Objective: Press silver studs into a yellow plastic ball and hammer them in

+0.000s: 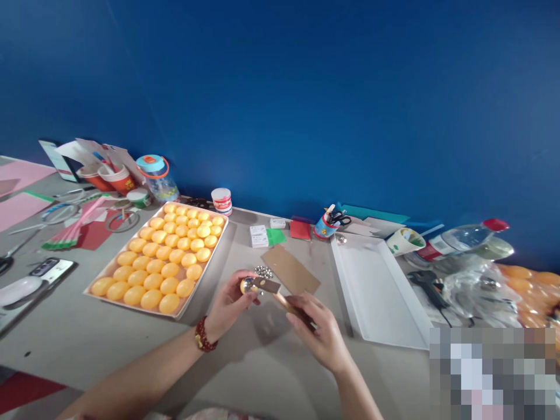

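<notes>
My left hand (pixel 231 298), with a beaded bracelet at the wrist, pinches an orange ball (pixel 243 287) with something shiny and silvery on its near side. My right hand (pixel 315 326) grips a wooden-handled tool (pixel 286 304). The tool's flat, dark brown end (pixel 266 284) reaches to the ball; whether it touches cannot be made out. Just behind the left fingers lies a small heap of silvery beads (pixel 263 272). A brown cardboard piece (pixel 292 269) lies beyond my right hand.
Left stands a shallow box (pixel 175 317) of orange balls; right lies a white tray (pixel 380 291). Small white boxes (pixel 259 236), a red-lidded bottle (pixel 464 236), a pen cup (pixel 326 226) and a black glue gun (pixel 429 287) stand around. A blue wall (pixel 280 105) closes the back.
</notes>
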A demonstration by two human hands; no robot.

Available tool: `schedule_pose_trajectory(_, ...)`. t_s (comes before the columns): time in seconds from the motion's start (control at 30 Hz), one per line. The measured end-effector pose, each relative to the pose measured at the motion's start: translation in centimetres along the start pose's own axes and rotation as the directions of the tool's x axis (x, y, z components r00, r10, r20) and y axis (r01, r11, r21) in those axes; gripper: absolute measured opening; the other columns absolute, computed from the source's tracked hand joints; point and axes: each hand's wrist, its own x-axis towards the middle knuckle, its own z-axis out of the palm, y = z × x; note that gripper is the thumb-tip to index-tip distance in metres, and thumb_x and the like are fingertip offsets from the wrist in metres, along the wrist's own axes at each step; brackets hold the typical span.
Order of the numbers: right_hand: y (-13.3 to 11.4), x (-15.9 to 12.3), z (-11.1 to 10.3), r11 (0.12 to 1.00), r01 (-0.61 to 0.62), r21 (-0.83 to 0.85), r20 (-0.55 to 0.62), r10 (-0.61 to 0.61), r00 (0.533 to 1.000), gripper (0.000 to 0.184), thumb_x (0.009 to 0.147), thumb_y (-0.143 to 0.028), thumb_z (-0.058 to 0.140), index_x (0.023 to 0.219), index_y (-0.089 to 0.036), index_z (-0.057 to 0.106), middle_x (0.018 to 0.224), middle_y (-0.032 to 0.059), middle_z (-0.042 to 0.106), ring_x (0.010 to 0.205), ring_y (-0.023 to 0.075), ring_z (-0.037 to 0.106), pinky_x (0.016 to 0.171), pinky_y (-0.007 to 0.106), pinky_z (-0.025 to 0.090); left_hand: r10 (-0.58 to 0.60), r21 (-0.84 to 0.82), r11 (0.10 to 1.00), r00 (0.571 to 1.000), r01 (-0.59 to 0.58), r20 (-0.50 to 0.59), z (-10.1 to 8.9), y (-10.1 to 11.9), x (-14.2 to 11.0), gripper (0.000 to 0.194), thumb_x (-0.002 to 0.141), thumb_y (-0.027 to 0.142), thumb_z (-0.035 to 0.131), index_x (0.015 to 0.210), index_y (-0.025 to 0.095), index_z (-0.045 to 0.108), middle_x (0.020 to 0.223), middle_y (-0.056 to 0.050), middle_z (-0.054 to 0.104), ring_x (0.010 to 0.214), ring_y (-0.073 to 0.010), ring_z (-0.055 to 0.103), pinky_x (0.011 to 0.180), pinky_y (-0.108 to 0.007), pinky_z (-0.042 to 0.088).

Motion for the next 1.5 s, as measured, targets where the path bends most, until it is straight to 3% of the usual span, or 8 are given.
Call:
schedule_pose_trajectory(0.27,0.1,0.1,-0.1,0.998,-0.052,0.018,0.017,0.052,0.999,0.021,0.097,-0.030,0.052,0.110,-0.020,0.065,0.092,0.0093,0.068,0.073,0.0194,0.063,0.059,0.028,0.048,-0.017,0.002,1.000,1.000,0.017,-0.020,0.1,0.0,0.0,0.030,0.081,0.030,0.077,0.107,0.022,0.064,0.101,-0.003,0.066,0.060,-0.0081,0.061,0.054,-0.021,0.050)
schedule_pose_trajectory(0.47,0.0,0.1,0.0,1.000,-0.024,0.000,0.002,0.024,1.000,0.019,0.097,-0.029,0.053,0.109,-0.020,0.065,0.089,0.0088,0.066,0.075,0.0202,0.062,0.061,0.028,0.049,0.001,0.000,1.000,1.000,-0.001,-0.023,0.4,0.2,0.0,0.031,0.080,0.033,0.077,0.106,0.021,0.064,0.097,-0.003,0.065,0.061,-0.0083,0.059,0.055,-0.022,0.053)
schedule_pose_trajectory(0.9,0.0,0.3,0.3,0.999,-0.004,-0.051,0.011,0.005,1.000,0.018,0.097,-0.028,0.053,0.108,-0.021,0.065,0.088,0.0084,0.066,0.077,0.0211,0.062,0.065,0.029,0.049,0.016,-0.013,1.000,1.000,-0.016,-0.006,0.2,-0.3,-0.1,0.031,0.078,0.026,0.079,0.106,0.021,0.067,0.107,-0.006,0.066,0.076,-0.0140,0.060,0.064,-0.025,0.056)
schedule_pose_trajectory(1.0,0.7,0.2,0.5,0.999,-0.038,0.026,-0.044,0.039,0.998,0.019,0.097,-0.031,0.053,0.108,-0.020,0.064,0.087,0.0079,0.064,0.073,0.0197,0.061,0.060,0.028,0.050,0.008,-0.036,0.999,1.000,-0.007,0.014,0.1,-0.3,-0.1,0.032,0.078,0.026,0.079,0.107,0.022,0.066,0.101,-0.005,0.067,0.072,-0.0126,0.058,0.063,-0.024,0.055)
schedule_pose_trajectory(1.17,2.4,0.0,0.8,0.970,-0.108,0.217,-0.138,0.140,0.981,0.020,0.098,-0.036,0.052,0.105,-0.021,0.062,0.081,0.0021,0.057,0.051,0.0115,0.054,0.049,0.025,0.048,-0.017,-0.026,0.999,0.995,0.020,0.094,-0.1,0.2,-0.1,0.031,0.085,0.026,0.072,0.114,0.023,0.062,0.111,-0.005,0.064,0.071,-0.0100,0.058,0.068,-0.025,0.053)
schedule_pose_trajectory(1.33,2.3,-0.1,0.9,0.955,-0.122,0.271,-0.124,0.160,0.979,0.022,0.098,-0.038,0.053,0.105,-0.020,0.063,0.085,0.0033,0.057,0.050,0.0105,0.054,0.045,0.024,0.048,-0.009,-0.049,0.999,0.995,0.014,0.101,-0.2,-0.2,0.2,0.038,0.084,0.026,0.073,0.119,0.021,0.061,0.109,-0.007,0.064,0.071,-0.0115,0.057,0.067,-0.026,0.054)
schedule_pose_trajectory(1.5,1.0,0.2,0.7,0.993,-0.064,0.104,-0.028,0.067,0.997,0.020,0.097,-0.034,0.055,0.107,-0.021,0.066,0.088,0.0071,0.064,0.065,0.0165,0.061,0.055,0.026,0.052,0.004,-0.016,1.000,0.998,-0.003,0.060,-0.3,-0.6,0.3,0.035,0.082,0.028,0.075,0.113,0.021,0.063,0.105,-0.006,0.064,0.072,-0.0122,0.059,0.066,-0.025,0.055)
